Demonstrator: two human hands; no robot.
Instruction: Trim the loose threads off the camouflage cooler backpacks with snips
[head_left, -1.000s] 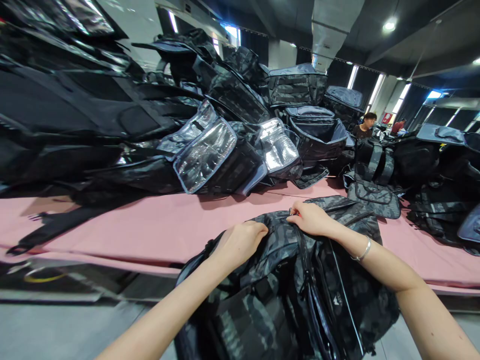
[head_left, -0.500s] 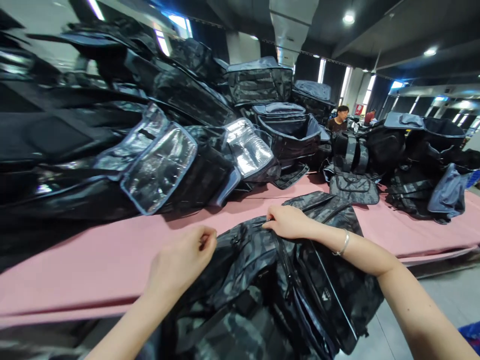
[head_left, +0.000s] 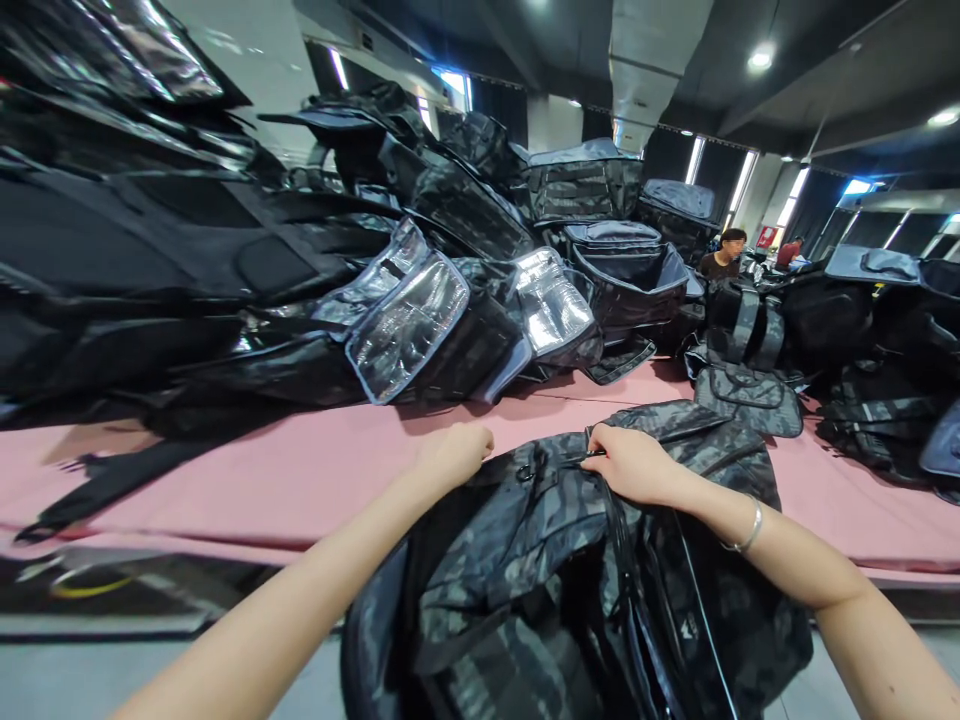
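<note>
A dark camouflage backpack [head_left: 517, 560] hangs over the near edge of the pink-covered table [head_left: 247, 490], its front open in folds at the bottom. My right hand [head_left: 630, 462] pinches the top of the backpack beside its zipper. Closed fingers show on my left hand [head_left: 454, 457], which is at the backpack's upper left edge; whether it grips the fabric or a small part is hidden. A silver bracelet circles my right wrist.
Behind the backpack, black and camouflage bags [head_left: 465, 210] are piled high. Open flaps show silver lining [head_left: 409, 325]. More bags [head_left: 877, 410] lie to the right. A black strap [head_left: 120, 480] crosses the table's left side. A person [head_left: 724, 255] is in the background.
The view has turned left, so the bags appear farther right. My left hand has moved closer to the backpack's top edge and my right hand. My right hand keeps its pinch.
</note>
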